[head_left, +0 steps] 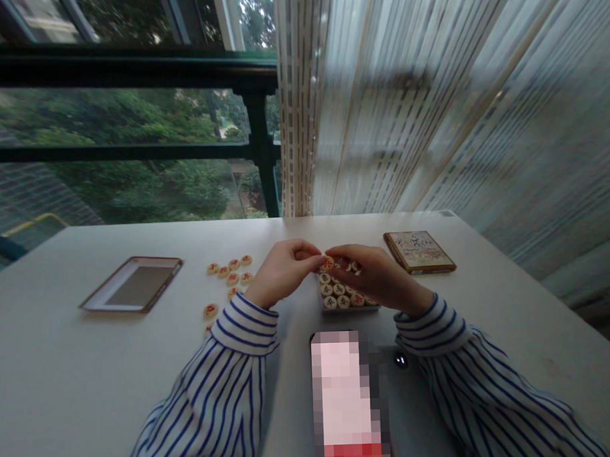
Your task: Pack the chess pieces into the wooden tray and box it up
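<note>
My left hand [286,272] and my right hand [376,272] meet over a small box [350,310] filled with rows of round Chinese chess pieces. Between their fingertips sits one round Chinese chess piece [328,262] with a red character, pinched from both sides. Some of the boxed pieces carry dark characters, and a red-marked one [357,299] lies in the front row. My right hand hides the box's right part. Loose pieces with red characters [232,278] are scattered left of the box, partly covered by my left hand and sleeve.
A shallow, brown-rimmed lid or tray [154,280] lies at the left of the white table [64,370]. At the right is a flat printed case [420,251]. A blurred-out phone-like object [343,394] lies in front, beside a small shiny dark item [401,361].
</note>
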A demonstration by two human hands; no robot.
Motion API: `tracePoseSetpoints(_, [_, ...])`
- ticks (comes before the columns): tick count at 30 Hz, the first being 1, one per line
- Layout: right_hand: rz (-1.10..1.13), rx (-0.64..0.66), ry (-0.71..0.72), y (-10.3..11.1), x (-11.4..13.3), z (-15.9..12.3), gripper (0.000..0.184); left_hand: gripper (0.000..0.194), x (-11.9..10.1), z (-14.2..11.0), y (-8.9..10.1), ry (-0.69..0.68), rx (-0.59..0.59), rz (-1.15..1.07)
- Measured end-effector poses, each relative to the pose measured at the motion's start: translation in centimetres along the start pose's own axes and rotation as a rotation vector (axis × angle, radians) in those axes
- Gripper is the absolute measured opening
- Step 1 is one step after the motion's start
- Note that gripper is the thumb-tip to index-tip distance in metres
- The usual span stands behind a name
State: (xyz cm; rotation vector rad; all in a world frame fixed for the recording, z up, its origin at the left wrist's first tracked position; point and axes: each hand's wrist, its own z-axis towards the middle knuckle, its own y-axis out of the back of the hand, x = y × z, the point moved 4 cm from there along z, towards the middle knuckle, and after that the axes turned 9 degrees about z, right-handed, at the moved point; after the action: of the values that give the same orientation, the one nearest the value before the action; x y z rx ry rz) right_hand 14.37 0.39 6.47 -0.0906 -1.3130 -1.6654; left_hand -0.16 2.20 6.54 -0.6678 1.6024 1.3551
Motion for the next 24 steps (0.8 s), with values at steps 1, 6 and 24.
tracePoseSetpoints(1, [-0.036, 0.005, 0.006, 0.01, -0.03, -0.04, 0.026, 0.014, 0.04, 0.02, -0.09, -0.003, 0.0, 0.006])
tracePoseSetpoints(6, [-0.155, 0.043, 0.058, 0.11, 0.19, -0.16, 0.024, 0.012, 0.06, -0.03, -0.38, -0.017, 0.008, 0.062])
tracePoseSetpoints(24, [-0.255, 0.141, 0.057, -0.07, 0.44, -0.13, 0.023, 0.012, 0.27, 0.04, -0.74, 0.022, 0.053, 0.082])
